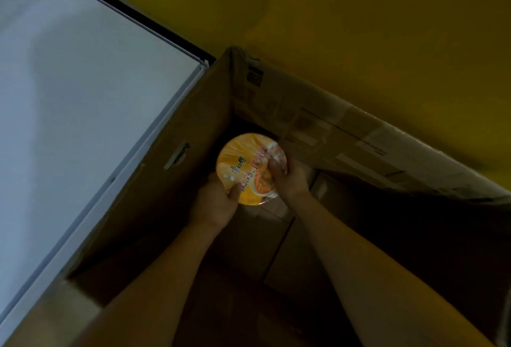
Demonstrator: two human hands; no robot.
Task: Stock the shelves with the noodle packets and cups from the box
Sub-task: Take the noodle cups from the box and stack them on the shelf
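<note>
Dim corner: cardboard box [177, 180] on yellow floor [359, 28], beside a white shelf [83, 97].
My left grip [214, 203] and right grip [290, 178] clasp the noodle cup [250, 164] inside the box.

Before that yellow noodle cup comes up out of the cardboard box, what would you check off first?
1. Grip on the round yellow noodle cup: left hand and right hand hold opposite edges: ok.
2. Printed lid flat and sealed: ok, as far as it shows.
3. Way up out of the brown cardboard box: nothing over the cup: ok.
4. Room on the white shelf surface beside the box: the part in view is bare: ok.
5. Cup's underside free: cannot tell, hidden.
6. More stock left in the box: cannot tell, too dark.
</note>
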